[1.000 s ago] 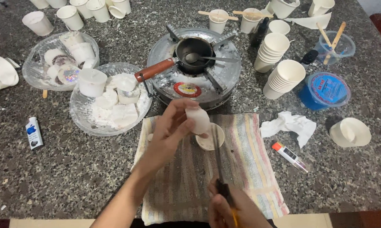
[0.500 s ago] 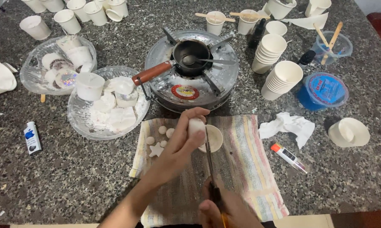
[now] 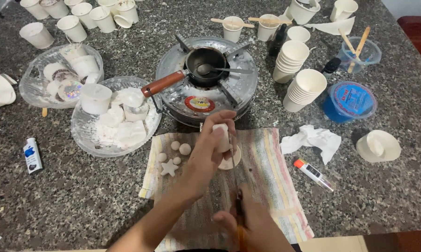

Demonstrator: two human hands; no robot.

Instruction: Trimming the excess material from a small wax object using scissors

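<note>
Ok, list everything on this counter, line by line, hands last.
portable stove: one, silver, top centre
small pan: one, black, red-brown handle, on stove
spoon: one, metal, in pan
glass bowls: two, clear, left, holding white pieces
paper cups: many, white, stacked right, loose along top
striped cloth: one, pastel, front centre
small white shapes: several balls, one star, on cloth
blue tub: one, right
crumpled tissue: one, white, right
left hand: holds white block
right hand: grips knife

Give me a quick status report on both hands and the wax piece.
Left hand grips white wax block over striped cloth. Right hand holds knife, blade against block. Small white shapes lie just left.
</note>
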